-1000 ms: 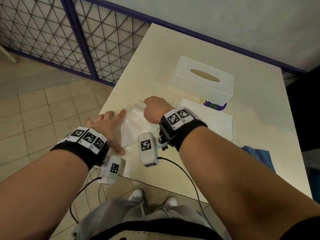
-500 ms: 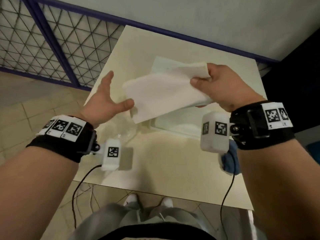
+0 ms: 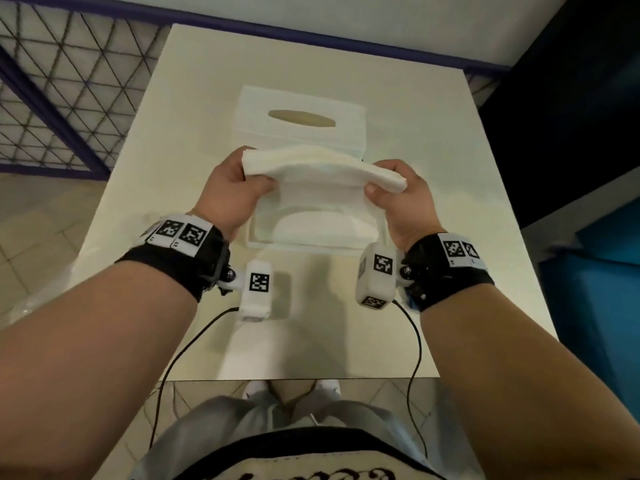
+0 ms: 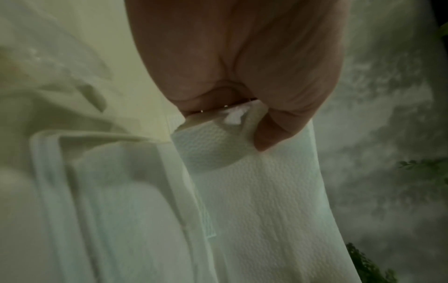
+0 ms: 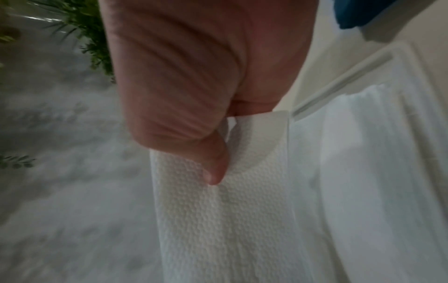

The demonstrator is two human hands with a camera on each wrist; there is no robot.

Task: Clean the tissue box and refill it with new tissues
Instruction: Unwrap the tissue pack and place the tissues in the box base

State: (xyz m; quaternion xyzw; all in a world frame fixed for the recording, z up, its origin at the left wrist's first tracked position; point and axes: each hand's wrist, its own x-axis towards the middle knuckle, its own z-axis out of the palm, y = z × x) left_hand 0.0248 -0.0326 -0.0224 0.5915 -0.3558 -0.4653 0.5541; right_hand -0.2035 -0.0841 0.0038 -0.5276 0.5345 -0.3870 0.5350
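White embossed paper: the tissue stack (image 3: 322,168) is held mid-frame in the head view, pinched at its left end by the left hand (image 3: 230,190) and at its right end by the right hand (image 3: 405,202), thumbs on top, fingers curled under. It sags slightly in the middle. Directly below sits the open tray (image 3: 263,237) of the tissue box; the slotted lid (image 3: 301,126) lies just beyond it, toward the top of the frame, on the pale table (image 3: 450,168).

Judged step: stack to be lowered into the tray. Ends should be kept level and square to the tray walls, with the middle set down first. Corners can catch on the rim if the stack is skewed. A blue cloth (image 5: 378,11) shows at upper right of the right wrist view.
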